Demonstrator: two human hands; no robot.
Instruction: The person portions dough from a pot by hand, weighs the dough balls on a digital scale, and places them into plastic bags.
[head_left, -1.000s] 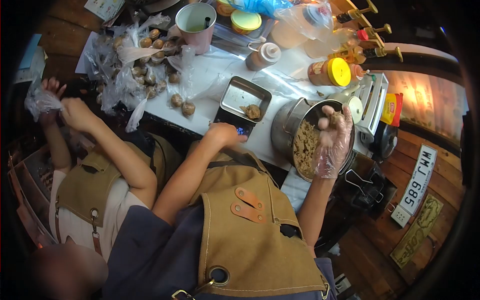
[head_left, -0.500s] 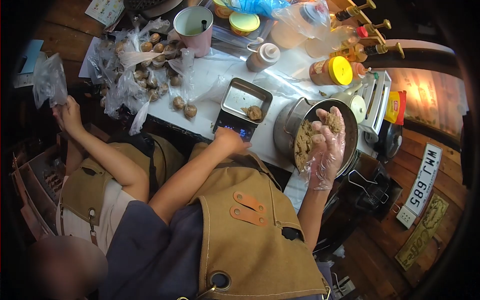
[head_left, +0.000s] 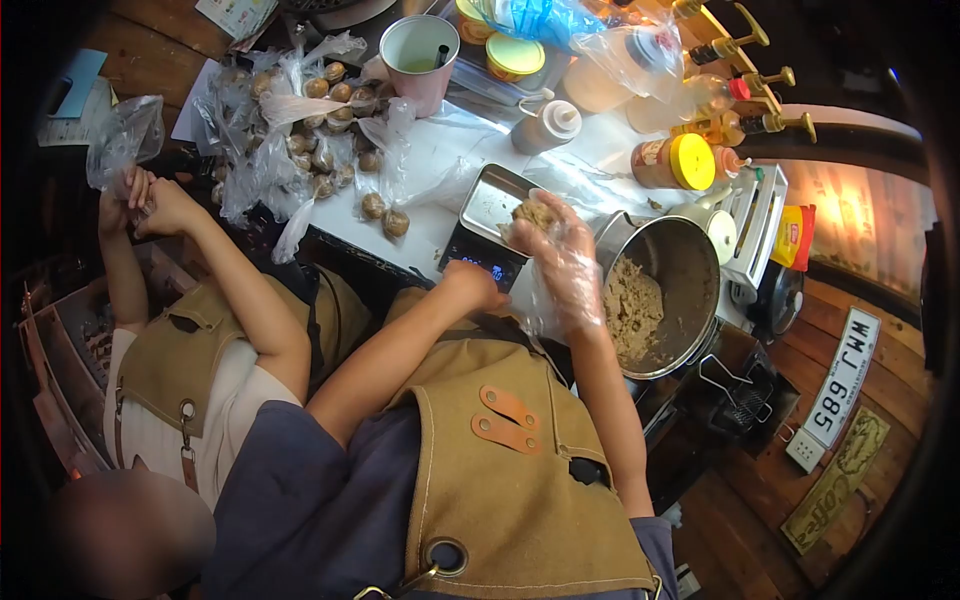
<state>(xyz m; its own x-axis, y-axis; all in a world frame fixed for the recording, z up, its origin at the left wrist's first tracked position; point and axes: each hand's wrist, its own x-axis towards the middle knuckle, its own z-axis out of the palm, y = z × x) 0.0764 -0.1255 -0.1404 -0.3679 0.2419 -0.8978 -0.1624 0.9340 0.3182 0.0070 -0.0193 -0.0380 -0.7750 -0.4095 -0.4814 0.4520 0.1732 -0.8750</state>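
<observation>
left hand: the person's bare left hand (head_left: 476, 286) is touching the front of the digital scale (head_left: 462, 256); its fingers are lying close together, but whether they are gripping it cannot be told.
right hand: the gloved right hand (head_left: 560, 258) is holding a clump of mixture (head_left: 533, 213) over the right side of the metal tray (head_left: 488, 204), its fingers bending around the clump.
scale: it is sitting near the table's near edge, its display glowing blue, the metal tray resting on it.
pot: the large metal pot (head_left: 700, 285) is standing at the right end of the table (head_left: 435, 160), by the near edge, with more crumbly mixture (head_left: 632, 308) lying inside.
wrapped balls: many wrapped balls (head_left: 322, 155) are lying heaped toward the left end, two sitting nearer the tray.
far side: a pink cup (head_left: 415, 90), a squeeze bottle (head_left: 545, 126) and a yellow-lidded jar (head_left: 675, 162) are standing beyond the tray and pot.
co-worker: at the left, off the table, a co-worker's hands (head_left: 150, 205) are holding a clear bag (head_left: 125, 140).
</observation>
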